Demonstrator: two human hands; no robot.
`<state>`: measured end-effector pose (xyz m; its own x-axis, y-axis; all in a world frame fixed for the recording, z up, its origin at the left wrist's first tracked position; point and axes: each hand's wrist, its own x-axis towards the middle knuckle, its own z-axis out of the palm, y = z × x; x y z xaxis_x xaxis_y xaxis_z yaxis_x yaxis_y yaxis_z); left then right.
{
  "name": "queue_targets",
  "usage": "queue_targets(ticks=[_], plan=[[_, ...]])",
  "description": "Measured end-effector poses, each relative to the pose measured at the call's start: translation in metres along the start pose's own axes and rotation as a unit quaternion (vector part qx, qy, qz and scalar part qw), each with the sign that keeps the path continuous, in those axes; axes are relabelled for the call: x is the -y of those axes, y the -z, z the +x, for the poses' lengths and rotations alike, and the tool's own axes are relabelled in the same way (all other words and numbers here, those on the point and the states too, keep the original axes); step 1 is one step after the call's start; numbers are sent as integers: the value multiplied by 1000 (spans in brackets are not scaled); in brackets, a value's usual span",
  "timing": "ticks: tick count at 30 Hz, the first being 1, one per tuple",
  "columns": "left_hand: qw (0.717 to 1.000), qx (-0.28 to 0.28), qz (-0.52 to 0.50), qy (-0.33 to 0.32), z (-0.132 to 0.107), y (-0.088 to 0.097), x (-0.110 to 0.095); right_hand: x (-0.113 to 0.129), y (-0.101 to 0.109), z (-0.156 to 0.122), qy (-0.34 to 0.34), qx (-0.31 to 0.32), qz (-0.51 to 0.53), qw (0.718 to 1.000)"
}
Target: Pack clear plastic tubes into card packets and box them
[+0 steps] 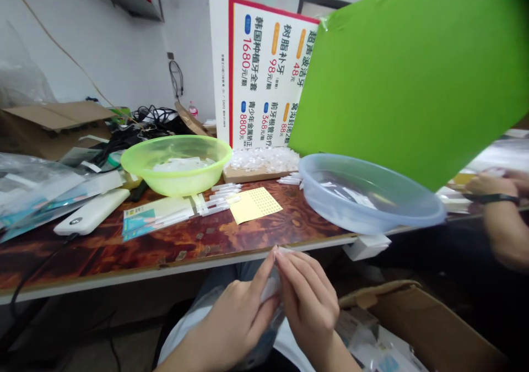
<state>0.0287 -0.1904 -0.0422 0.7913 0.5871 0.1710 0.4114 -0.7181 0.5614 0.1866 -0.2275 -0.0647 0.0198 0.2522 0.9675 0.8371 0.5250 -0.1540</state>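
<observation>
Both pinching — left hand (242,308), right hand (309,295) | whitish piece (270,289) between them | table (297,212) beyond

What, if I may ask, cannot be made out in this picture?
Head view: the white piece is mostly covered by the left hand and right hand.
Head view: the co-worker's hand is blurred near the right edge; whether it holds anything is unclear.
Head view: the marks on the yellow sheet are too small to read.
</observation>
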Motion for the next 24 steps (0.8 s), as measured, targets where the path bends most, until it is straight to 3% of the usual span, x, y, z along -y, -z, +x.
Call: queue_targets(ticks=[4, 5, 7, 8, 9, 11, 12, 14, 16, 19, 22, 24], plan=[[1000, 22, 7, -11, 4, -3, -1, 1, -3, -1, 33, -27, -43, 998], [1000, 23, 1, -11, 4, -3, -2, 1, -3, 1, 14, -33, -22, 999], [1000, 14, -15, -2, 5, 0, -3, 0, -1, 9, -120, -34, 89, 988], [1000, 5, -24, 9, 5, 3, -3, -4, 2, 15, -220, -37, 169, 960], [999, -7, -31, 22, 3, 5, -3, -11, 6, 24, -320, -51, 246, 913], [997, -43, -43, 55, 0, 12, -1, -34, 17, 45, -435, -122, 341, 824], [994, -66, -50, 72, -2, 14, 2, -51, 24, 56, -434, -191, 335, 814], [986, -107, -72, 101, -6, 20, 8, -91, 38, 80, -397, -263, 241, 845], [978, -133, -107, 121, -9, 25, 16, -135, 53, 102, -421, -209, 92, 878], [960, -191, -161, 129, -9, 35, 26, -186, 69, 125, -473, -80, 77, 874], [922, -271, -226, 157, -6, 47, 33, -211, 80, 134, -512, 52, 120, 849], [892, -286, -293, 192, -6, 55, 36, -215, 86, 133, -518, 106, 148, 836]])
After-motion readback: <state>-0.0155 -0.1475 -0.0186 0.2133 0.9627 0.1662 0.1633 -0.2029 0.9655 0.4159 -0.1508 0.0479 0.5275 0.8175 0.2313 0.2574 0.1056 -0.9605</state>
